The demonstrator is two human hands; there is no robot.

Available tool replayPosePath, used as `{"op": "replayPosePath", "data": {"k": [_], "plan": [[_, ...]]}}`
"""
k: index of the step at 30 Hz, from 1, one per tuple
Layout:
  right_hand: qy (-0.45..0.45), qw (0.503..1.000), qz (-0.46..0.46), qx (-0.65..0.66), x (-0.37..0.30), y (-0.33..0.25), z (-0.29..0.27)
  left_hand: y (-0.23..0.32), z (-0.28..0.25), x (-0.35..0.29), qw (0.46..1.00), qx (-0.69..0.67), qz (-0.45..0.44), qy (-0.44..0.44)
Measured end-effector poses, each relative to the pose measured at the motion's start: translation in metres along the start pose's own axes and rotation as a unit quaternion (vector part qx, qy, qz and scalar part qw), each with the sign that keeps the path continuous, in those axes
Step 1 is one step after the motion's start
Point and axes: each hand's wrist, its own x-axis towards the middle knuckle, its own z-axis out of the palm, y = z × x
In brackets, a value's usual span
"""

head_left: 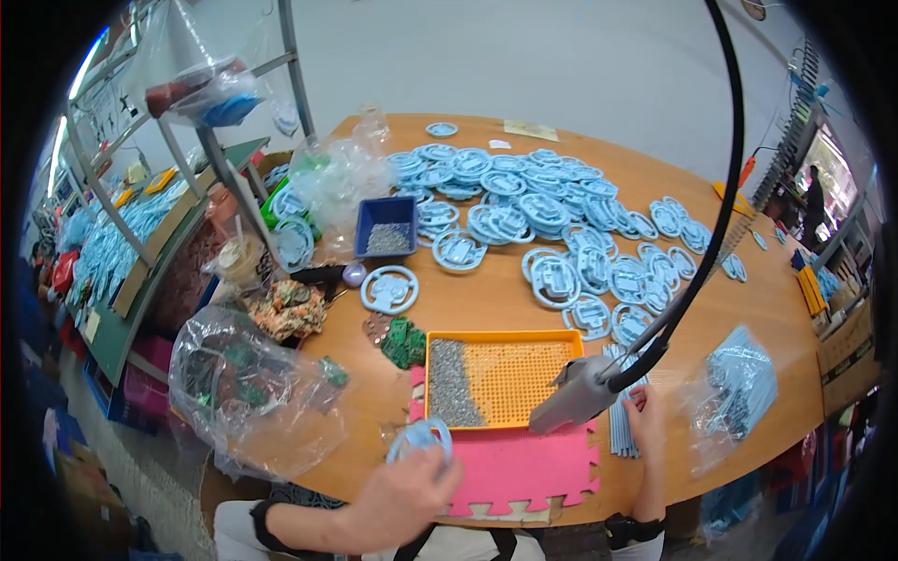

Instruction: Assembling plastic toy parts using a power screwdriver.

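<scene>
My left hand (409,494) is closed round a light-blue plastic toy steering wheel (421,438), held over the left front corner of the pink foam mat (524,467). My right hand (645,423) has its fingers curled down onto a row of thin light-blue sticks (621,425) right of the mat, pinching at their edge; the fingertips are partly hidden. Between the hands a yellow tray (524,379) holds small metal screws (453,385) along its left side. A grey electric screwdriver (572,400) on a black cable hangs over the tray's right front corner.
Many light-blue wheel parts (543,213) pile at the back. A blue bin (385,227) of small metal parts, green circuit boards (404,344) and a clear plastic bag (248,393) are at left. A bag of light-blue sticks (739,379) lies at right.
</scene>
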Motion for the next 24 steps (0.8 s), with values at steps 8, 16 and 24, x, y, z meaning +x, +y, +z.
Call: {"op": "replayPosePath", "data": {"k": [8,16,24], "plan": [[0.051,0.994,-0.095,-0.029,-0.013,-0.012,-0.010,0.030,0.109,0.031,0.998,-0.032,0.015,-0.049],[0.114,0.969,-0.032,0.216,-0.075,-0.053,-0.041,0.019,0.107,0.014,0.993,-0.107,0.029,-0.030],[-0.132,0.975,-0.162,0.072,-0.117,-0.100,-0.011,0.004,0.109,-0.032,0.991,-0.122,0.053,-0.034]]}}
